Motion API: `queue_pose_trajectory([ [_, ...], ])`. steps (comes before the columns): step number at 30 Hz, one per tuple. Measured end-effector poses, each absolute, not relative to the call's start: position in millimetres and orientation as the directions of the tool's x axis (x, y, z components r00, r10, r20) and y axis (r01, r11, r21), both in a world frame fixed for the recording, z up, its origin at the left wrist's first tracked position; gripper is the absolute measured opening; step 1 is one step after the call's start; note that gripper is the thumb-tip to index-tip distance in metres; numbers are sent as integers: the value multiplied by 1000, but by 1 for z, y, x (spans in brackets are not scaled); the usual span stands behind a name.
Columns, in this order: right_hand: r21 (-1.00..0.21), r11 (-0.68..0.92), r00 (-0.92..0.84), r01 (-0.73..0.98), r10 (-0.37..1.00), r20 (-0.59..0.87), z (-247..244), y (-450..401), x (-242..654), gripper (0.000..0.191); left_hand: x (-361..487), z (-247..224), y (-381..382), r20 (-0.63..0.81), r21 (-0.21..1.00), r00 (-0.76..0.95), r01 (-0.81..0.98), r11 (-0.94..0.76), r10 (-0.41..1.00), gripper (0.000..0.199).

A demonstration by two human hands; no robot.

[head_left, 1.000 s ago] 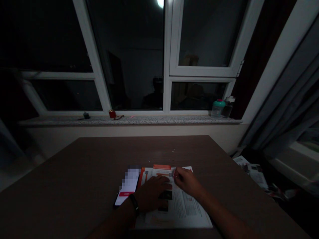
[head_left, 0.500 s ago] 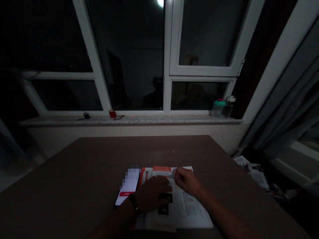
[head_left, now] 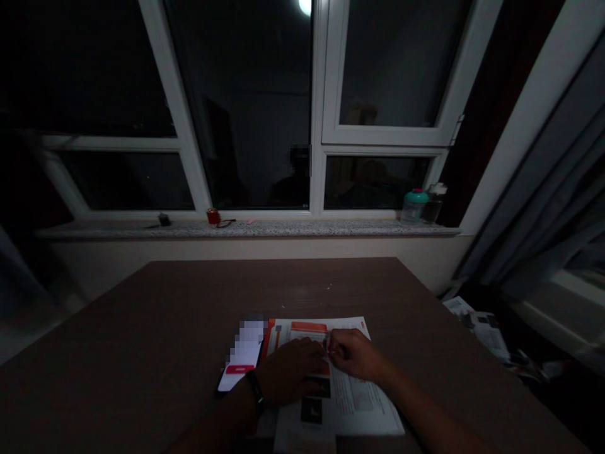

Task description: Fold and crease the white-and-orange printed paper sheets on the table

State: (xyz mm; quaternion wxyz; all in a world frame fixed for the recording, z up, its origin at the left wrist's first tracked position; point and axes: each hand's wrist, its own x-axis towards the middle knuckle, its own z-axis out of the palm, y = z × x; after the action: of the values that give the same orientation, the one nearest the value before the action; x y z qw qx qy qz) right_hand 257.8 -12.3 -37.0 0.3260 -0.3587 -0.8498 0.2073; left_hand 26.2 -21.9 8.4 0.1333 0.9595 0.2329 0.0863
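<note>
A printed sheet or booklet (head_left: 366,410) with orange and white pages lies on the table under both hands. On top of it is a narrower printed piece of paper (head_left: 309,435) with dark pictures. My left hand (head_left: 295,369), with a dark band on its wrist, lies palm down across this piece, fingers stretched out. Close to its fingertips, my right hand (head_left: 354,353) is closed in a pinch above the page. Something small and pinkish shows at its fingertips, too dim to name. Left of the booklet, a phone (head_left: 241,359) with a lit screen lies flat.
The brown table (head_left: 189,302) reaches toward a stone windowsill (head_left: 283,228). On the sill stand a red can-like object (head_left: 213,216), a small dark item (head_left: 164,219) and a teal-lidded bottle (head_left: 414,207). Papers (head_left: 486,328) lie in the dark to the right.
The narrower piece of paper has slid toward me across the booklet, beneath my left hand. My right hand has moved slightly toward me and stays closed. The phone is where it was.
</note>
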Motion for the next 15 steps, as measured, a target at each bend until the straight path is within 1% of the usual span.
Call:
queue_pose_trajectory([
  [3,-564,683,-554,464,721,417,-36,-11,258,14,26,8,-21,98,300,878,424,-855,469,26],
  [7,-504,715,-560,485,696,448,-36,-7,255,16,26,11,-22,79,293,876,435,-851,475,30],
  [11,-461,694,-520,554,720,459,-38,-3,252,19,25,12,-24,74,296,872,444,-846,484,31],
  [15,-443,666,-471,600,742,478,-41,2,250,19,24,11,-24,71,307,868,449,-839,491,31],
])
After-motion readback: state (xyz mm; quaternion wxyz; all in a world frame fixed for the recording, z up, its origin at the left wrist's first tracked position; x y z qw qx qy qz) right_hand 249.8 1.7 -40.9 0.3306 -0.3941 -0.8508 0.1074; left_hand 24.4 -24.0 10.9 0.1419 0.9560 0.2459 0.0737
